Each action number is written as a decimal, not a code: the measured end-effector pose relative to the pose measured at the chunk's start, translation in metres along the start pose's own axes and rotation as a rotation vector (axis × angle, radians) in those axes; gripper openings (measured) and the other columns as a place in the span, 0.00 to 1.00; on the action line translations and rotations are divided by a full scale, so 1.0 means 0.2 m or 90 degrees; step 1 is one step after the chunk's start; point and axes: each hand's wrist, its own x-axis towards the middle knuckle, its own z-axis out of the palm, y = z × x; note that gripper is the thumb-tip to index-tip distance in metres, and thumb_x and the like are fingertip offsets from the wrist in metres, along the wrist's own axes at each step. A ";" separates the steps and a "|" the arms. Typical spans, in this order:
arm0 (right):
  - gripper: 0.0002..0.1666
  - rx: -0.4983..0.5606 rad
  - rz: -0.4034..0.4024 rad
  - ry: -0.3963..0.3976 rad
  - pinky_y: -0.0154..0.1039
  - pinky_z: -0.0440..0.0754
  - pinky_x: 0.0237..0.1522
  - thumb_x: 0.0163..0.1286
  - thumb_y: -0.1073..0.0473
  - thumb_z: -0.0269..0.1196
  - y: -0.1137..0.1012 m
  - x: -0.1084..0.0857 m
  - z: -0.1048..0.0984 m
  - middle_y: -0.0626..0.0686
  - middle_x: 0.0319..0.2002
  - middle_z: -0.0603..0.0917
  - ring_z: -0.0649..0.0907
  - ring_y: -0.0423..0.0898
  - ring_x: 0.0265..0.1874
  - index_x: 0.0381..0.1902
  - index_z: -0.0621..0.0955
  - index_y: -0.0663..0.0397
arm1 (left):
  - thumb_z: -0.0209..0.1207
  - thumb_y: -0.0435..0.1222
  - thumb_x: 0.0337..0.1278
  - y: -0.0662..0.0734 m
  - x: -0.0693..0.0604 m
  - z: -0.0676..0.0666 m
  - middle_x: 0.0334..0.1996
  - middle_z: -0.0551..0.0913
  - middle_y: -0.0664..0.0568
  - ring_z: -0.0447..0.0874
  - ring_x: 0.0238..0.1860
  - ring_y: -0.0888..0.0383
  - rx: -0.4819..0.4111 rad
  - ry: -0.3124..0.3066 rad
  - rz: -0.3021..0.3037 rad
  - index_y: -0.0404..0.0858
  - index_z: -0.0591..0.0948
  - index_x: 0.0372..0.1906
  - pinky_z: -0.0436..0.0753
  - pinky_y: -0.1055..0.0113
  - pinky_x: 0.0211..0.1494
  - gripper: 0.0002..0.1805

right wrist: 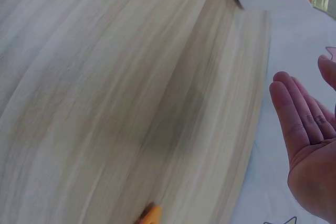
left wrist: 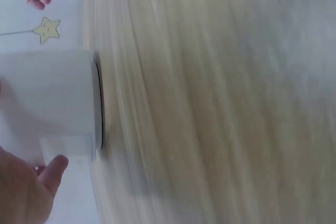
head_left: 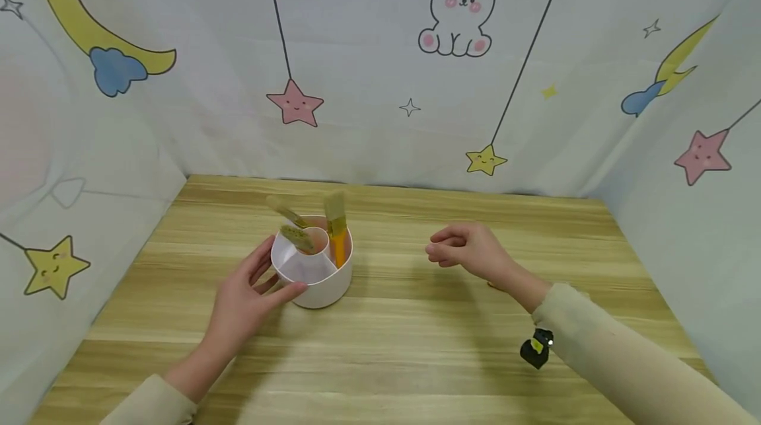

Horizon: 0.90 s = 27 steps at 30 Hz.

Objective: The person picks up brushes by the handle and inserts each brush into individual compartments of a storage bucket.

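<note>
A white round divided organizer (head_left: pixel 321 293) with a small central cup stands on the wooden table, left of centre. My left hand (head_left: pixel 244 303) holds its left side, the thumb along the front and the fingers around the side. A flat paintbrush (head_left: pixel 336 213) with an orange handle stands bristles up in its right part. Two more brushes, one leaning from the central cup (head_left: pixel 313 240) and one behind it, show their bristle ends. To the right, my right hand (head_left: pixel 470 253) hovers above the table with relaxed fingers and nothing in them.
A small orange-tipped thing (right wrist: pixel 151 215) lies on the table, mostly hidden beneath my right forearm in the head view. White cloth walls (head_left: pixel 380 141) with printed stars and a rabbit enclose the table at the back and sides.
</note>
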 end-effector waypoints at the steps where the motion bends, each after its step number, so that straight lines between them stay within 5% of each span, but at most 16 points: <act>1: 0.27 -0.005 0.000 0.001 0.57 0.90 0.56 0.75 0.55 0.72 0.01 -0.01 -0.01 0.59 0.46 0.92 0.90 0.66 0.52 0.62 0.82 0.70 | 0.82 0.39 0.52 0.01 -0.01 0.01 0.80 0.68 0.44 0.70 0.78 0.45 0.007 0.010 -0.001 0.39 0.64 0.84 0.83 0.65 0.65 0.56; 10: 0.29 -0.035 0.013 0.018 0.57 0.91 0.56 0.75 0.54 0.72 0.07 -0.05 -0.10 0.60 0.47 0.92 0.90 0.65 0.51 0.63 0.81 0.72 | 0.84 0.42 0.50 0.05 -0.05 0.07 0.79 0.70 0.45 0.73 0.76 0.45 0.043 0.064 -0.007 0.40 0.66 0.83 0.85 0.62 0.62 0.56; 16: 0.32 -0.075 0.012 0.021 0.57 0.90 0.57 0.76 0.50 0.71 0.08 -0.07 -0.18 0.58 0.48 0.92 0.90 0.64 0.50 0.65 0.81 0.70 | 0.83 0.44 0.51 0.05 -0.05 0.07 0.80 0.69 0.45 0.72 0.76 0.45 0.067 0.065 -0.007 0.40 0.64 0.84 0.85 0.61 0.63 0.58; 22: 0.29 -0.204 -0.034 0.034 0.55 0.91 0.55 0.77 0.49 0.70 0.08 -0.11 -0.27 0.55 0.49 0.92 0.91 0.57 0.47 0.65 0.83 0.63 | 0.82 0.46 0.52 0.02 -0.03 0.00 0.82 0.64 0.44 0.69 0.79 0.46 0.097 0.021 -0.005 0.38 0.60 0.85 0.82 0.64 0.67 0.60; 27: 0.30 -0.289 -0.080 0.032 0.54 0.90 0.57 0.76 0.51 0.71 0.09 -0.13 -0.33 0.61 0.55 0.90 0.90 0.56 0.52 0.66 0.82 0.65 | 0.81 0.37 0.55 -0.03 0.01 -0.08 0.83 0.60 0.40 0.64 0.81 0.42 0.054 -0.054 0.021 0.34 0.56 0.86 0.77 0.72 0.70 0.59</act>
